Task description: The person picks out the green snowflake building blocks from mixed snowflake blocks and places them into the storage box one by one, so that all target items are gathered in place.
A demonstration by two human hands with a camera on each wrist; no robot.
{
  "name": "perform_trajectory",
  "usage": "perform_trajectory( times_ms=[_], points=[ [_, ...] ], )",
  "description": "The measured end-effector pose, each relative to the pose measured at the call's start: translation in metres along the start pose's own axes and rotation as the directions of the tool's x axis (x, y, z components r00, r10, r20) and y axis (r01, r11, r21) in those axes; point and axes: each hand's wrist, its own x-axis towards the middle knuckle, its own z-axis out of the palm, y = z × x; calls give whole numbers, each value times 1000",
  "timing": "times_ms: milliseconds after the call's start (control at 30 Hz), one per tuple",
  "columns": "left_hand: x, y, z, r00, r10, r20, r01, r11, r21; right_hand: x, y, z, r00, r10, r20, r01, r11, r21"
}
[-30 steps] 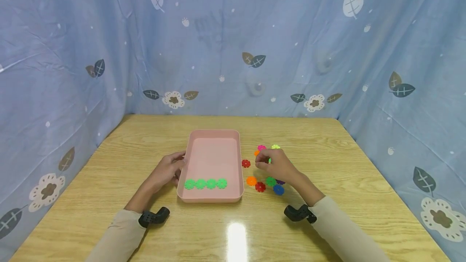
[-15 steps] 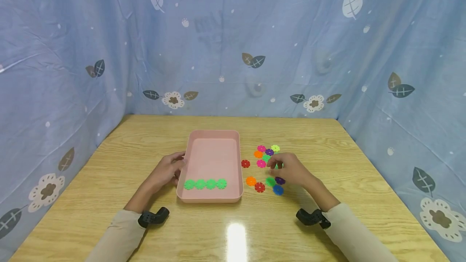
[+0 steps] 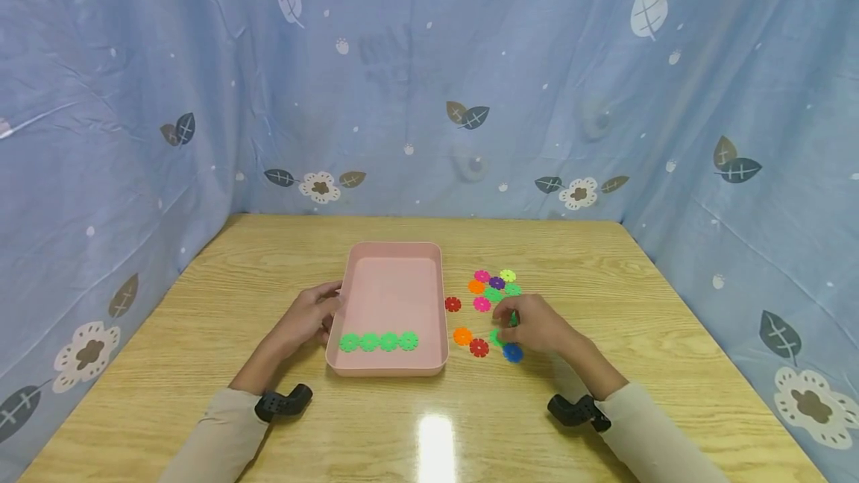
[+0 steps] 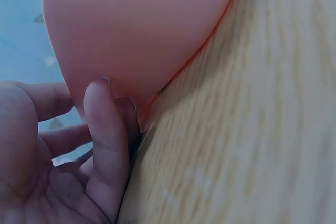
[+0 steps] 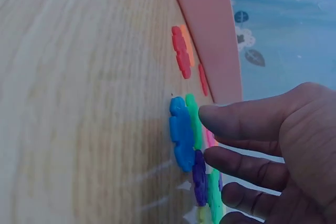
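A pink rectangular tray (image 3: 396, 297) sits on the table, with a row of several green snowflake discs (image 3: 389, 341) along its near end. My left hand (image 3: 310, 317) holds the tray's left side; in the left wrist view, fingers curl against its outer wall and one digit meets its edge. To the tray's right, my right hand (image 3: 533, 321) hovers low over the loose discs, thumb and fingers spread apart. In the right wrist view, its thumb tip is beside a green disc (image 5: 193, 121), near a blue disc (image 5: 181, 135) and a purple disc (image 5: 199, 178). Nothing is visibly pinched.
Loose discs lie right of the tray: orange (image 3: 463, 336), red (image 3: 479, 348), pink (image 3: 482, 304), yellow (image 3: 508, 276) and others, some overlapping. Another red disc (image 3: 452, 304) lies close to the tray's right wall. A blue patterned curtain (image 3: 429, 95) surrounds the wooden table (image 3: 436, 401).
My right hand has moved right and toward me, from the far cluster to the nearer green, blue and purple discs. My left hand stays at the tray.
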Motion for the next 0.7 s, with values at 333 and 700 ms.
perform_trajectory(
  times_ms=[333,700],
  points=[
    [0,0,0,1000,-2,-2,2,1000,1,0,-4,2,999,31,-19,-32,998,-55],
    [-1,2,1,1000,-11,-12,11,1000,4,-1,2,5,999,-17,-45,13,996,-92]
  ],
)
